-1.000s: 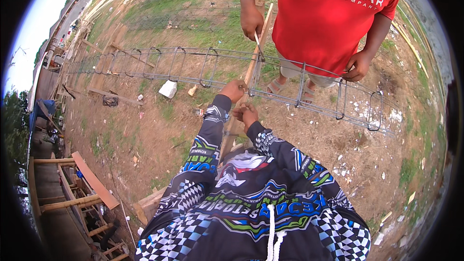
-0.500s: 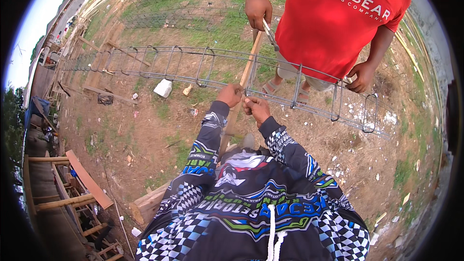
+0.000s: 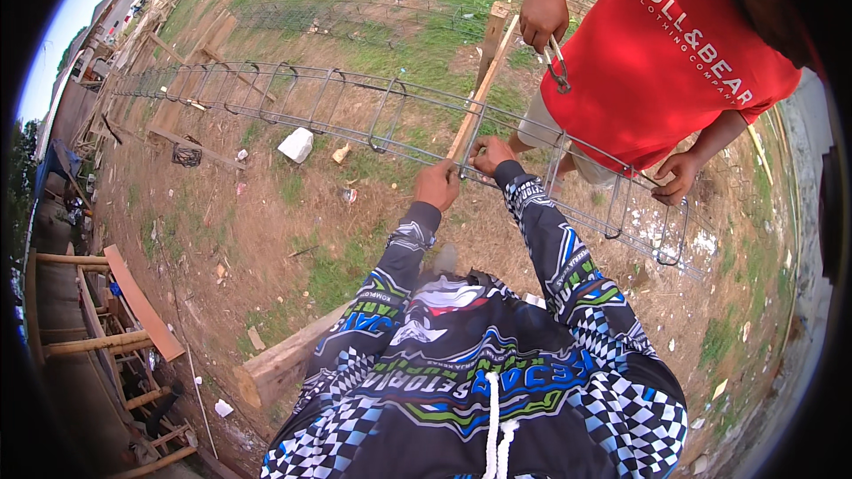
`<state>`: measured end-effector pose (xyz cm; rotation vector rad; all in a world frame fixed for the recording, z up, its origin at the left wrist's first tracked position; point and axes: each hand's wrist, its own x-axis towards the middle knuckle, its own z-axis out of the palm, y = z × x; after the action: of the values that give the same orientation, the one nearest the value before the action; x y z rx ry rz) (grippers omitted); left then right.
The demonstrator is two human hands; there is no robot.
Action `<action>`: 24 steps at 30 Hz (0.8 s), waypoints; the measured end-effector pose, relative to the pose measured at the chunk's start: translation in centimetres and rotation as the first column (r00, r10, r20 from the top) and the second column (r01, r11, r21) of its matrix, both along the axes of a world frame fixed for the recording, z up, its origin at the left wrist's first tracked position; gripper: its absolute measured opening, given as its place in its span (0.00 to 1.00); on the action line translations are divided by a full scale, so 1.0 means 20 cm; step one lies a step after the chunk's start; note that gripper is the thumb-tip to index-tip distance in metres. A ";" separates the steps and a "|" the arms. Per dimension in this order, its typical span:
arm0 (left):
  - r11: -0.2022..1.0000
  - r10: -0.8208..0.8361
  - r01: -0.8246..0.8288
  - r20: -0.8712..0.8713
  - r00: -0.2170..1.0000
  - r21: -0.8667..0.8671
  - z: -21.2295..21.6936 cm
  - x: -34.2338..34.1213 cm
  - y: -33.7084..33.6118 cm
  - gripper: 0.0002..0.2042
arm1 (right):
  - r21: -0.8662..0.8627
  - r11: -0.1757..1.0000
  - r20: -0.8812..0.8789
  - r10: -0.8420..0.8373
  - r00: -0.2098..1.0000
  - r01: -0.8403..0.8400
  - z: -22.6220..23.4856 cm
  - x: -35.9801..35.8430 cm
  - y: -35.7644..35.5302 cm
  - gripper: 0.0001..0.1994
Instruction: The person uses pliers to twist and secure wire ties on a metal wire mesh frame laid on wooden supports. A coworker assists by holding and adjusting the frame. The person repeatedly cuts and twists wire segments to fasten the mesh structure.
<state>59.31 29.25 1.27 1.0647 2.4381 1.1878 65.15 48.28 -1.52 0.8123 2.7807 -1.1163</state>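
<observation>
A long steel rebar cage [image 3: 387, 115] with square stirrups runs across in front of me, resting on a wooden batten [image 3: 484, 89]. At the stirrup beside the batten, my left hand [image 3: 437, 184] is closed at the near lower bar, fingertips pinched together. Just right of it, my right hand [image 3: 491, 156] is closed too, its fingers curled against the same stirrup. Whatever either pinch holds is too small to make out. Across the cage, a co-worker in a red shirt [image 3: 657, 62] holds pincers [image 3: 558, 71] in one hand; the other hand [image 3: 679, 177] is at the cage's right end.
A wooden post [image 3: 493, 35] stands beyond the cage. A white block [image 3: 296, 145] and scraps lie on the dirt and grass. At lower left are a thick timber [image 3: 288, 364] and a timber frame [image 3: 98, 346] by a trench. More rebar cages [image 3: 355, 18] lie farther off.
My right hand has moved up and to the right along the stirrup, away from my left hand, which stays near the lower bar. The co-worker appears farther right, with the pincers lower.
</observation>
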 end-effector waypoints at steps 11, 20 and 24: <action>0.966 0.246 -0.248 -0.025 0.969 -0.075 0.06 0.07 0.10 0.16 | -0.298 0.953 0.312 0.050 0.949 0.048 0.03 -0.04 0.06 0.16; 0.956 0.200 -0.209 -0.067 0.978 -0.206 0.12 0.05 0.13 0.15 | 0.022 0.967 -0.409 -0.224 0.884 0.255 0.16 0.54 -0.52 0.14; 0.951 0.152 -0.180 -0.125 0.980 -0.252 0.13 0.04 0.16 0.14 | -0.621 0.603 -0.105 -0.698 0.708 0.502 -0.07 0.49 -0.56 0.22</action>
<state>60.18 32.55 3.90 0.8781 2.7175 0.8369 75.03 36.99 -2.89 1.6759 2.1366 -2.2298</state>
